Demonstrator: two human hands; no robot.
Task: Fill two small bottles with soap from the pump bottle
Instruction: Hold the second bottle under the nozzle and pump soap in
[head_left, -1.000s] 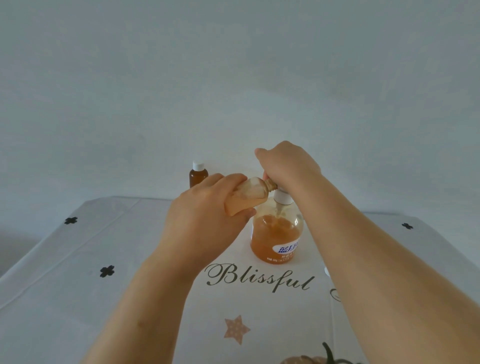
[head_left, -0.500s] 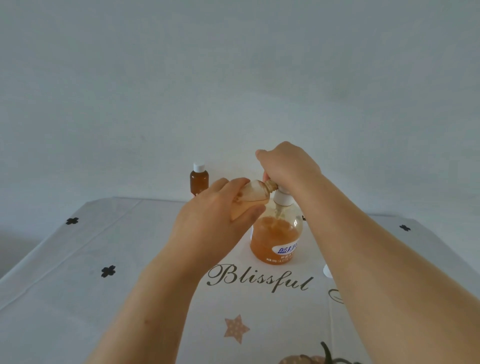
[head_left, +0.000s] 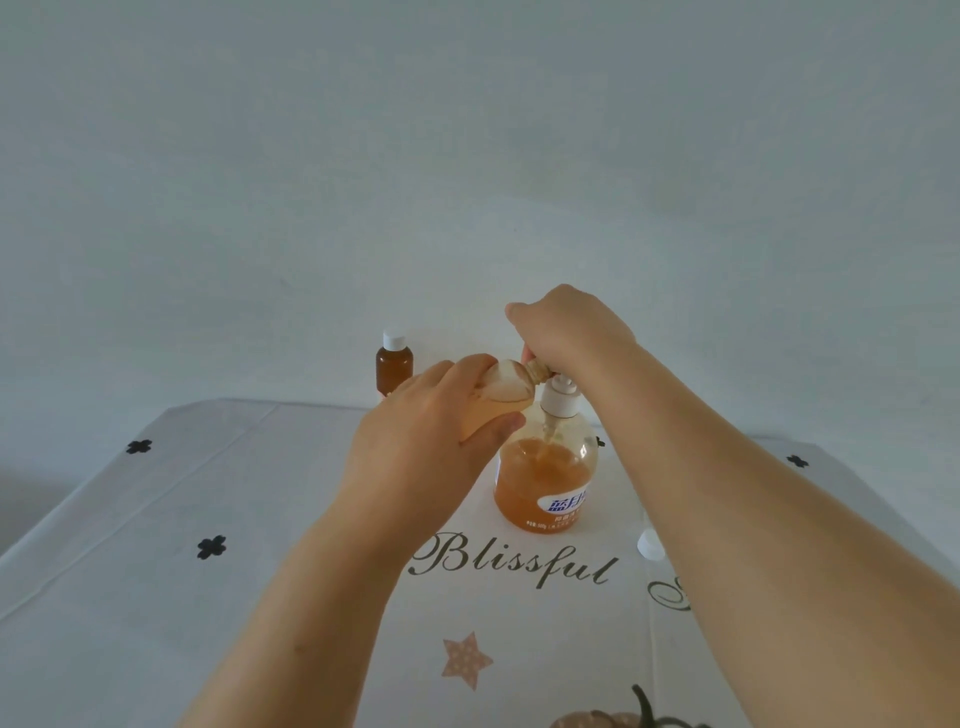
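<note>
The clear pump bottle (head_left: 545, 483), about half full of orange soap, stands mid-table with its white pump collar showing. My left hand (head_left: 431, 447) grips a small open bottle (head_left: 501, 397), tilted almost sideways, its mouth up against the pump nozzle. My right hand (head_left: 569, 327) is closed over the pump head from above and hides the nozzle. A second small brown bottle (head_left: 394, 369) with a white cap stands upright at the table's far edge, left of my hands.
A loose white cap (head_left: 649, 543) lies on the white tablecloth (head_left: 156, 545) beside my right forearm. The cloth carries black crosses, the word "Blissful" and a star. A plain pale wall rises right behind the table.
My right hand has risen a little, so the white pump stem now shows beneath it. My left hand stays at the nozzle with the small bottle.
</note>
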